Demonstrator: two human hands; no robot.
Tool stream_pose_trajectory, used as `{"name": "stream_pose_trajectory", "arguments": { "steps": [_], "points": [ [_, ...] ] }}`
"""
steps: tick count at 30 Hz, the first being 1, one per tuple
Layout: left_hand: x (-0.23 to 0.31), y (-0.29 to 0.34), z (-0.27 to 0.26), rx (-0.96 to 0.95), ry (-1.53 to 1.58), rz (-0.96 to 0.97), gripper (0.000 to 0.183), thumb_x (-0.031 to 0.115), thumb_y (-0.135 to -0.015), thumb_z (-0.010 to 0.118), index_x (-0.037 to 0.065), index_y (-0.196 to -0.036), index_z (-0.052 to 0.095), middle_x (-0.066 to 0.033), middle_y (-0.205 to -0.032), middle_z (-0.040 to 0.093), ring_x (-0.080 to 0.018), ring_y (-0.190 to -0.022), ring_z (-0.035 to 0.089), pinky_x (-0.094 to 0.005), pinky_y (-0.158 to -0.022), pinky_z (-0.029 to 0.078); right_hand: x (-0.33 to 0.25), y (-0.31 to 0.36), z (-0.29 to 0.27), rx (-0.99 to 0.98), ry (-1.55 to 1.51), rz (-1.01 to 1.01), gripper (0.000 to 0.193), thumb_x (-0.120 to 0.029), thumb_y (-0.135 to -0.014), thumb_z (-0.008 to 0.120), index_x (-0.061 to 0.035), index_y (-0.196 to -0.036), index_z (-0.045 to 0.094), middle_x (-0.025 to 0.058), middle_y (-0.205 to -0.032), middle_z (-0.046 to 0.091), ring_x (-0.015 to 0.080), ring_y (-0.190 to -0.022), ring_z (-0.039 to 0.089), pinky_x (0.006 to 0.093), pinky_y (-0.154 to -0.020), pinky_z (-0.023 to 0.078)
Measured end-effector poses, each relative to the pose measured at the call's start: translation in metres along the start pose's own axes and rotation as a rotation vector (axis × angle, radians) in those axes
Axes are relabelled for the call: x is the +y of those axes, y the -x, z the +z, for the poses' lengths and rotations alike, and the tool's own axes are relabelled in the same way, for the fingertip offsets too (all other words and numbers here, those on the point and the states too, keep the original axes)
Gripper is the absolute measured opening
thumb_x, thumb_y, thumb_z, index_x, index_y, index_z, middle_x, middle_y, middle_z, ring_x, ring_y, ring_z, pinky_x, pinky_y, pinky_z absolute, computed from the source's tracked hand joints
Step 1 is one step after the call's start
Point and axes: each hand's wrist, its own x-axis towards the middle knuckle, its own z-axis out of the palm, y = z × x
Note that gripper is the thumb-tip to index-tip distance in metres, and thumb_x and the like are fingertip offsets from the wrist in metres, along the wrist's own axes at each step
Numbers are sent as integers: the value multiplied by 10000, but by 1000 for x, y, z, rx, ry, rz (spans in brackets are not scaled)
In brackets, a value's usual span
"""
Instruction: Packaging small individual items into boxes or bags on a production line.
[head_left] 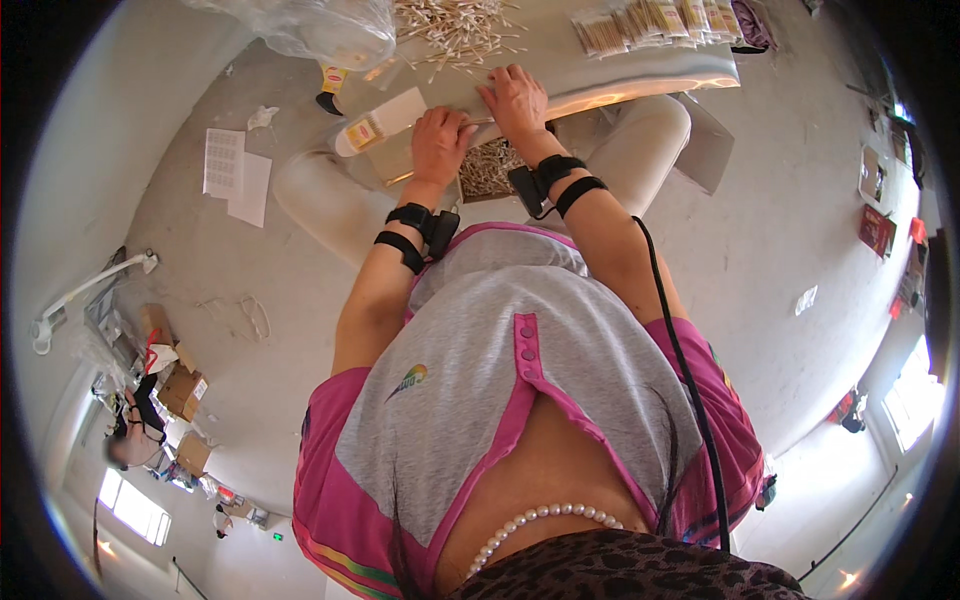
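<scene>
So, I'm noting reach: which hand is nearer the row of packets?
Right. The right hand lies to the left of the row of packets and closer to the person's body; the left hand is farther left and closer still.

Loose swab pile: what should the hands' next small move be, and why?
Probably ease the right hand forward to the loose swabs: they lie just beyond it, within what looks like easy reach, and packs of swabs lie off to the right. Whether the left hand is holding something is too small to tell.
</scene>
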Motion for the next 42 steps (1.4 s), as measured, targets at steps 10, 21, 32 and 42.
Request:
{"name": "stream_pose_trajectory", "arguments": {
  "steps": [10,21,32,42],
  "points": [
    [3,-1,-5,-16,-18,-17,264,223,-837,781,64,-1023,682,-121,-973,640,-342,-975,608,-452,-862,495,1,19,4,-126,-77,-233,123,-211,-893,697,-116,-971,688,78,-937,649,321,-940,651,453,-822,525],
    [3,-1,-2,-15,-20,-34,296,222,-808,798,91,-1038,666,-101,-980,639,-329,-976,607,-449,-877,497,10,-32,1,-72,116,-130,175,-219,-875,701,-127,-1025,708,82,-1027,648,316,-1046,630,464,-881,508],
    [1,0,-1,19,13,-25,293,218,-794,808,82,-1020,681,-100,-956,632,-325,-958,603,-444,-870,496,14,-3,4,-74,-6,-156,103,-181,-876,714,-109,-941,683,64,-947,638,301,-973,642,451,-845,504],
    [-1,1,0,34,-9,-7,291,216,-811,803,87,-1028,658,-100,-943,624,-329,-940,601,-447,-844,494,-3,-36,4,52,51,-162,142,-208,-887,703,-111,-989,684,76,-988,653,316,-1019,638,457,-875,505]
  ]
}}
